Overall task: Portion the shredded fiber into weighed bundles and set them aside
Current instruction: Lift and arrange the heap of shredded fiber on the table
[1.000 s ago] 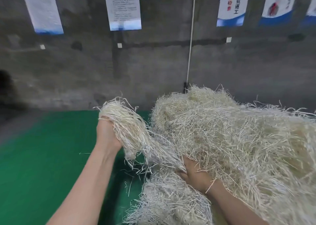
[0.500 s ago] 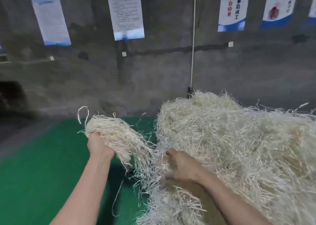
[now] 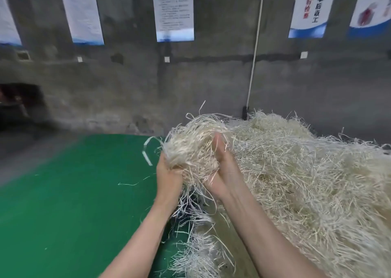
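A handful of pale shredded fiber (image 3: 194,148) is raised between both hands, just left of the big fiber pile (image 3: 306,182) that fills the right half of the view. My left hand (image 3: 169,176) grips the handful from below on its left side. My right hand (image 3: 222,172) presses against its right side with the fingers pointing up and partly buried in the strands. Loose strands trail down from the handful to the pile's near edge.
A green mat (image 3: 74,203) covers the floor on the left, with a few stray strands (image 3: 127,184) on it. A grey concrete wall (image 3: 127,76) with hung notices stands behind. A dark opening (image 3: 19,100) is at far left.
My right hand left the pile and came up against the handful. My left hand moved right with the handful, so both hands now hold it together.
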The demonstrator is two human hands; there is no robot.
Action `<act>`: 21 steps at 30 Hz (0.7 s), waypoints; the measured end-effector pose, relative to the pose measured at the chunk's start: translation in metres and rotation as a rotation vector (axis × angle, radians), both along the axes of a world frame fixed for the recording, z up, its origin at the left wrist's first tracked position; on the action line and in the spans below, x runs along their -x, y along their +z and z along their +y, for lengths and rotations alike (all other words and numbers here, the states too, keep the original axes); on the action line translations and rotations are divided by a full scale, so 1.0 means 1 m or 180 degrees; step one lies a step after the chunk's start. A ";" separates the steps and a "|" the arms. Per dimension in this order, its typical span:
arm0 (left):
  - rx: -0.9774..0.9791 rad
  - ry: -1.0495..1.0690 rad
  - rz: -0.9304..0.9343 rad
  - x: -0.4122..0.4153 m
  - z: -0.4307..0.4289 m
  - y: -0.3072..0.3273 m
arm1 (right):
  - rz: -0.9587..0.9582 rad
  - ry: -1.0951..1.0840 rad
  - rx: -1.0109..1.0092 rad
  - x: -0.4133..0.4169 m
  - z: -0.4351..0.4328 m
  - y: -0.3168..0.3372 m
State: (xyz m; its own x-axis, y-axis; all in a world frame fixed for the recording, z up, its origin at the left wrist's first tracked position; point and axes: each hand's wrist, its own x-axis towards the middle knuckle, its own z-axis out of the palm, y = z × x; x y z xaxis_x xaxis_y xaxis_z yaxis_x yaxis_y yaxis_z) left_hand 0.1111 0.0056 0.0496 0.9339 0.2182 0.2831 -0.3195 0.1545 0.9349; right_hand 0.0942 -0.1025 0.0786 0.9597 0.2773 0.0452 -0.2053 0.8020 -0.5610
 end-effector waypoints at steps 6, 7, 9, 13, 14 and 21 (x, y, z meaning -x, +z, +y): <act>0.0206 -0.1007 -0.0053 0.017 0.010 -0.032 | 0.0388 -0.1125 0.1287 -0.003 -0.004 0.041; 0.0615 -0.1176 -0.0021 0.019 0.012 -0.035 | 0.0425 -0.1137 0.0984 -0.004 -0.007 0.047; 0.1572 -0.1163 0.0558 0.017 0.012 -0.041 | 0.0500 -0.1108 0.0338 -0.006 -0.010 0.053; 0.2634 -0.1657 0.1806 0.010 0.011 -0.042 | 0.0685 -0.0895 -0.0230 -0.006 0.001 0.043; 0.2612 -0.1919 0.1744 0.009 0.012 -0.040 | 0.0644 -0.0978 0.0152 -0.005 0.005 0.035; 0.1205 -0.1199 0.1712 0.013 0.014 -0.019 | -0.1182 -0.0703 0.3969 0.016 0.007 -0.049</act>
State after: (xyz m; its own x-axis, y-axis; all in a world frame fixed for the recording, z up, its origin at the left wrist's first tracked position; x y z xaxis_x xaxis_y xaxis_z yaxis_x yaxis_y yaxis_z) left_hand 0.0978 0.0196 0.0310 0.9528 -0.1511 -0.2633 0.3034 0.5045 0.8083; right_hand 0.0777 -0.0954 0.0298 0.9758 0.1645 0.1438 0.1876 -0.2941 -0.9372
